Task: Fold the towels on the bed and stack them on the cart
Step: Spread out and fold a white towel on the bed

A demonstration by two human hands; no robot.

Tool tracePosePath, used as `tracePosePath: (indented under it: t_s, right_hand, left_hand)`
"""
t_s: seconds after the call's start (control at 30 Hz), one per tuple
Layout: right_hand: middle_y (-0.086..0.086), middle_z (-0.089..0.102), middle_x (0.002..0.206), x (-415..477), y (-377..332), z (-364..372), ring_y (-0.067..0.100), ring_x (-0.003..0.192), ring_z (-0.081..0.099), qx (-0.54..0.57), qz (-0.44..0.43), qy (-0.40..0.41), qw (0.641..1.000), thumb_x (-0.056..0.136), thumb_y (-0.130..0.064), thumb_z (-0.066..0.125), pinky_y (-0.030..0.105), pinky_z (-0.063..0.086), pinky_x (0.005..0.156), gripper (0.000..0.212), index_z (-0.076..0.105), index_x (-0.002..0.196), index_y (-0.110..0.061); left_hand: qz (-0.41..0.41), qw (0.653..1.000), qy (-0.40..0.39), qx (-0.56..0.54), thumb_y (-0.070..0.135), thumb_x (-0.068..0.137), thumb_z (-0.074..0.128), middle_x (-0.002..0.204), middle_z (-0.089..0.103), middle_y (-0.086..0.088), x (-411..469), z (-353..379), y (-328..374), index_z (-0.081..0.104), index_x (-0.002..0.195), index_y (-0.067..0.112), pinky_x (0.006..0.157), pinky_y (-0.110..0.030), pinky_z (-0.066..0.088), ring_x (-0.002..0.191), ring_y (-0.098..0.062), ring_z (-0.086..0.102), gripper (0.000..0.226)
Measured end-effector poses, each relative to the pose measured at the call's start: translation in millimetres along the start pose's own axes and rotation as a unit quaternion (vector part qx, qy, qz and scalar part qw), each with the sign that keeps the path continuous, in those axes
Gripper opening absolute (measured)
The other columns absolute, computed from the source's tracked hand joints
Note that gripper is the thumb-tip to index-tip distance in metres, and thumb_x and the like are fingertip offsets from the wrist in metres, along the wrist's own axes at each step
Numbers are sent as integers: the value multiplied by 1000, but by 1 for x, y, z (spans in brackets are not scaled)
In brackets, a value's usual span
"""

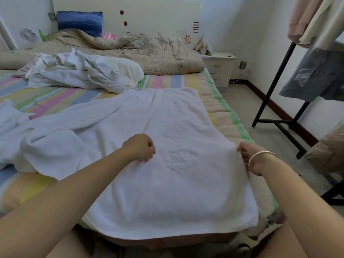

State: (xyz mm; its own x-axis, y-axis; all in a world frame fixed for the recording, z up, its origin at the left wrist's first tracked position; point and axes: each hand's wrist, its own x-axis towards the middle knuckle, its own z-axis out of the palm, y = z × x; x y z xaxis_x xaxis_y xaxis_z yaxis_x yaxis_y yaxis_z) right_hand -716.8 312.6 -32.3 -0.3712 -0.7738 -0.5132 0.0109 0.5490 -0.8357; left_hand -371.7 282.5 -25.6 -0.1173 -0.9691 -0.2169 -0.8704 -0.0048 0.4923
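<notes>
Now towel [178, 194] lies under left grip [140, 147] — right grip [248, 154] pinches its edge.

A white towel [186, 192] lies spread flat across the near corner of the bed [55, 98]. The left hand [140, 148] rests on its middle with fingers curled; the right hand [248, 155] grips its right edge. A heap of crumpled towels [83, 73] lies further back, before a beige quilt [152, 51].
</notes>
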Motion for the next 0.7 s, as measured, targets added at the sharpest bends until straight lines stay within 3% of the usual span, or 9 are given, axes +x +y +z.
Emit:
tracePosePath:
  t_s: [0.1, 0.2, 0.27, 0.33, 0.4, 0.47, 0.53, 0.63, 0.7]
  right_hand:
    - [2, 55, 50, 22, -7, -2, 18, 41, 50, 64, 10, -4, 998, 84, -5, 43, 20, 46, 40, 14, 48, 72, -11]
    - [1, 53, 56, 50, -14, 21, 19, 52, 48, 62, 24, -76, 995, 89, -14, 52, 23, 40, 49, 18, 54, 71, -17]
    - [7, 69, 87, 71, -29, 44, 24, 75, 63, 72, 16, -122, 990, 90, -21, 59, 30, 51, 66, 15, 66, 98, -11]
    - [8, 65, 116, 99, -52, 67, 27, 99, 63, 84, 7, -138, 987, 83, -28, 67, 38, 51, 88, 44, 59, 122, -10]
    - [7, 63, 119, 134, -75, 81, 28, 103, 61, 100, -3, -134, 986, 75, -29, 72, 43, 47, 97, 59, 55, 127, -7]
    - [8, 67, 89, 164, -99, 90, 25, 73, 64, 104, 0, -115, 988, 82, -22, 66, 34, 56, 69, 32, 62, 109, -5]
    - [5, 60, 59, 204, -120, 98, 19, 43, 54, 105, 1, -94, 990, 89, -16, 58, 21, 45, 40, 10, 60, 84, -7]
    - [9, 64, 73, 256, -152, 117, 23, 56, 60, 105, 0, -84, 991, 88, -17, 61, 25, 48, 41, 9, 60, 88, -8]
    - [12, 67, 88, 286, -167, 131, 27, 71, 65, 69, -6, -87, 994, 74, -27, 74, 35, 57, 61, 34, 63, 98, -6]
  left_hand:
    - [-10, 999, 39, -10, 25, 91, 55, 78, 73, 7, 44, -4, 12, 71, 81, 18, 81, -35, 59, 70, -12, 71, 20]
    - [-7, 998, 66, 16, 27, 89, 54, 89, 72, 4, 88, -2, 30, 72, 86, 19, 81, -36, 57, 82, -18, 68, 20]
    - [5, 996, 82, 43, 26, 89, 50, 94, 70, 2, 116, 4, 43, 71, 90, 19, 78, -34, 54, 86, -20, 64, 22]
    - [17, 993, 93, 66, 25, 88, 49, 96, 69, 3, 147, 10, 55, 70, 92, 21, 78, -33, 53, 89, -21, 63, 22]
    - [26, 991, 101, 87, 25, 88, 48, 98, 67, 4, 175, 14, 61, 69, 93, 22, 79, -33, 52, 90, -20, 62, 22]
    - [32, 989, 102, 100, 25, 89, 48, 99, 67, 5, 202, 15, 61, 69, 93, 23, 81, -33, 51, 91, -20, 62, 21]
    - [31, 988, 103, 113, 24, 90, 49, 100, 67, 4, 237, 12, 57, 69, 95, 22, 81, -33, 51, 91, -19, 62, 20]
    - [25, 985, 126, 111, 24, 91, 50, 108, 63, 2, 296, 2, 44, 67, 102, 21, 84, -32, 50, 96, -19, 59, 20]
    - [20, 982, 157, 98, 25, 93, 51, 122, 56, 0, 325, -4, 39, 61, 117, 21, 89, -33, 48, 107, -20, 56, 26]
